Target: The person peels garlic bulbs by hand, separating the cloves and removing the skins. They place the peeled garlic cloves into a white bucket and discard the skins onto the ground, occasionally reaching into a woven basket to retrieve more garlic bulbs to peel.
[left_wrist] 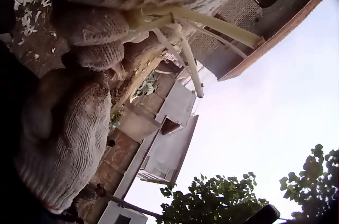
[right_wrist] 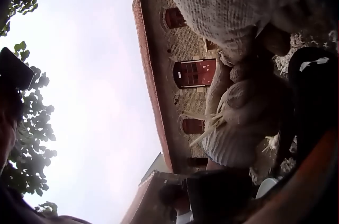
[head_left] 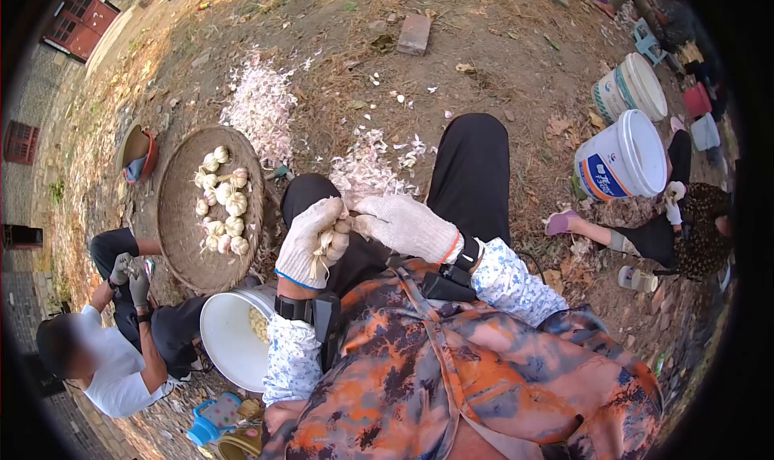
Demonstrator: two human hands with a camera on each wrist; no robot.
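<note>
In the head view, my gloved left hand curls its fingers round a garlic bulb, mostly hidden in the grip. Dry pale garlic stalks stick out past its fingers in the left wrist view. My right hand, in a white knitted glove, meets the left one, its thumb and fingers pinching at the bulb. Both hands are held over my lap. To the left, a round woven basket holds several whole garlic bulbs. Beside my left forearm stands a white bucket with peeled cloves inside.
Garlic skins lie heaped on the dirt ahead, with a second heap before my knees. A brick lies farther off. White buckets stand at the right. One person sits at the left, another at the right.
</note>
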